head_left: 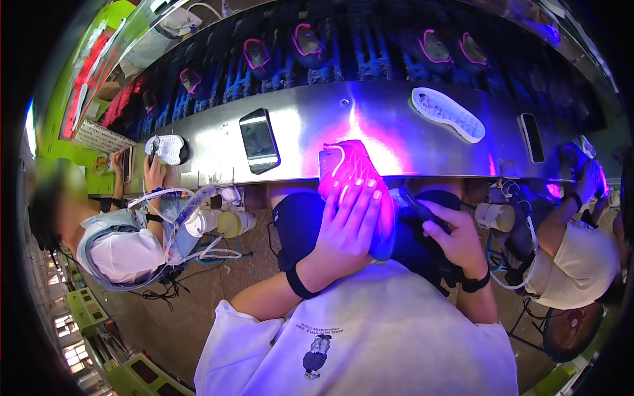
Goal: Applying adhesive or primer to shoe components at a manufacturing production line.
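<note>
A shoe (348,157), glowing pink and purple under the light, is tilted at the near edge of the metal table. My left hand (349,221) lies across it with long, straight fingers, holding it against my lap and the edge. At its right side my right hand (454,232) grips a dark-handled tool (416,207). The tool's dark head is close to the shoe's side; whether they touch, I cannot tell, and its exact kind is unclear. My left palm hides much of the shoe's middle.
On the metal table (304,142) lie a phone (260,141), a white shoe sole (448,114) and another phone (531,138). Behind runs a dark conveyor with several shoes (308,43). Co-workers sit on both sides; the left one's hand (154,173) works at a white sole. Tubed containers (494,216) hang nearby.
</note>
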Available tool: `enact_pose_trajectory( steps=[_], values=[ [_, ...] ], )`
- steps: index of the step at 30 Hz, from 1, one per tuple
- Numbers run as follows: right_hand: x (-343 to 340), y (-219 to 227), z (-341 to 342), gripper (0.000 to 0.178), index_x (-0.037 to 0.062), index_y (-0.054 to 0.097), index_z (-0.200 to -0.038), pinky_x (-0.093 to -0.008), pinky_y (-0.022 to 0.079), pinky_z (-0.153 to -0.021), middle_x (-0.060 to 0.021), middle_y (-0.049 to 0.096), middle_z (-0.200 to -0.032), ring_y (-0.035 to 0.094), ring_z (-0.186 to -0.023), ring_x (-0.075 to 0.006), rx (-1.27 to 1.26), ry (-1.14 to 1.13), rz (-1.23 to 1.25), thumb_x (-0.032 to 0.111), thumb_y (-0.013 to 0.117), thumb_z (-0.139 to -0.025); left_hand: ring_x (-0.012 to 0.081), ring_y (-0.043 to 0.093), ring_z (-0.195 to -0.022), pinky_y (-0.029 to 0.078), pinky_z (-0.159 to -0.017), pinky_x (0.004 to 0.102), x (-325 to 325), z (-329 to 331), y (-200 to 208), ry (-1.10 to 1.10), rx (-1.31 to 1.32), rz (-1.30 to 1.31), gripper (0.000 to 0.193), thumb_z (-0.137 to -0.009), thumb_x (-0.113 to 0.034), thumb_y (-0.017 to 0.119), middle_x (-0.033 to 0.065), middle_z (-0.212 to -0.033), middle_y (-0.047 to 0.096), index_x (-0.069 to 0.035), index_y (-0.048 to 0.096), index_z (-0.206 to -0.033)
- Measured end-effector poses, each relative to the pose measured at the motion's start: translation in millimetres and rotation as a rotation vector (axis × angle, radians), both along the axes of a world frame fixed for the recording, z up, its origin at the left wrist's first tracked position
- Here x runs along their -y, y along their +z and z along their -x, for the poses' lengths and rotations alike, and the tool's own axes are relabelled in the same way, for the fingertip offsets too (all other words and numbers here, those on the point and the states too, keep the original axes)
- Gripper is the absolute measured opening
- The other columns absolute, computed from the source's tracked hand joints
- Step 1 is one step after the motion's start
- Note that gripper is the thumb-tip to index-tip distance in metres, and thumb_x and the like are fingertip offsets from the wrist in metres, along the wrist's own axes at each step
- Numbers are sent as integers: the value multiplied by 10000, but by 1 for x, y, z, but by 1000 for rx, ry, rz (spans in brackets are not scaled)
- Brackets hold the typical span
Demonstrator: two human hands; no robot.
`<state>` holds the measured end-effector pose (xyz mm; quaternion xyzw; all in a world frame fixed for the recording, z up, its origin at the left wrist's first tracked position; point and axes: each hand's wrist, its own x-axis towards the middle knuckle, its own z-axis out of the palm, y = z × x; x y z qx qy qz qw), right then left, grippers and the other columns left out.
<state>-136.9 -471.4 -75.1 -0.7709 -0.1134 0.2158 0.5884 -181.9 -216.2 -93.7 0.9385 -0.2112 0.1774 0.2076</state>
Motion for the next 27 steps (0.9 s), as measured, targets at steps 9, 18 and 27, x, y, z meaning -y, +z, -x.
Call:
enact_pose_trajectory(
  steps=[9, 18, 27],
  values=[
    [10, 4, 8, 430, 30, 635, -1349, -267, 510, -762, -17, 684, -908, 588, -763, -88, 9, -47, -9, 60, 674, -922, 424, 511, -1331, 305, -1149, 628, 9, -16, 16, 17, -9, 19, 798, -756, -353, 813, 265, -1398, 542, 104, 515, -1338],
    [25, -2, 39, 433, -14, 610, -1364, -259, 502, -773, -20, 655, -873, 603, -799, -92, -59, -145, -134, 72, 672, -944, 394, 594, -1233, 332, -1136, 601, 26, -37, 30, 74, 18, 31, 724, -760, -309, 779, 242, -1291, 613, 100, 541, -1307],
    [20, 17, 52, 424, 20, 641, -1331, -258, 493, -738, -34, 643, -830, 591, -767, -95, 104, -343, 83, 43, 719, -915, 332, 652, -1106, 408, -1058, 549, 42, -68, 30, 115, 124, 63, 761, -694, -411, 811, 197, -1191, 670, 65, 598, -1248]
  ],
)
